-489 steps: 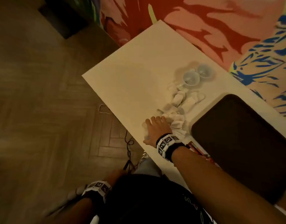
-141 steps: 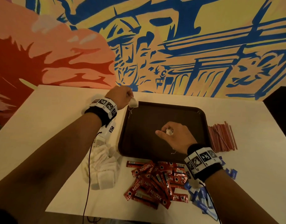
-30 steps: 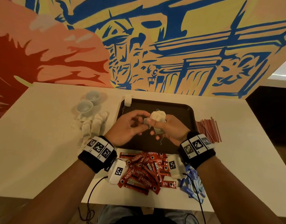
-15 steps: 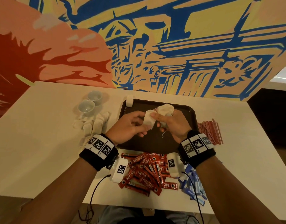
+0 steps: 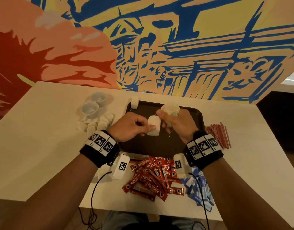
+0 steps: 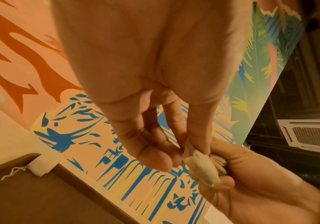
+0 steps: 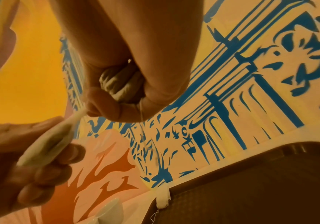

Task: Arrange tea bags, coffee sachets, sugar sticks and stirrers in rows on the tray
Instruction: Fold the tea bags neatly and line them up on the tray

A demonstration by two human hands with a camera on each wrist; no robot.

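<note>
Over the dark brown tray (image 5: 159,146) my right hand (image 5: 164,117) grips a bunch of white tea bags (image 5: 170,109) in its fist, a string dangling below. My left hand (image 5: 148,130) pinches a single tea bag (image 5: 154,128) between thumb and fingers, right beside the bunch. The left wrist view shows that single tea bag (image 6: 201,166) still touching the right fist. In the right wrist view the bunch (image 7: 121,81) fills the curled fingers. One tea bag (image 5: 135,102) lies on the tray's far left corner. Red coffee sachets (image 5: 152,176), blue sugar sticks (image 5: 199,188) and red stirrers (image 5: 217,135) lie around the tray.
Two small pale cups (image 5: 94,103) stand left of the tray, with a loose pile of tea bags (image 5: 96,124) in front of them. A painted wall runs along the table's far edge. Cables hang from both wrists over the near edge.
My left hand has drawn one tea bag out of the bunch and down to the left. The right hand has lifted the bunch slightly toward the tray's far side.
</note>
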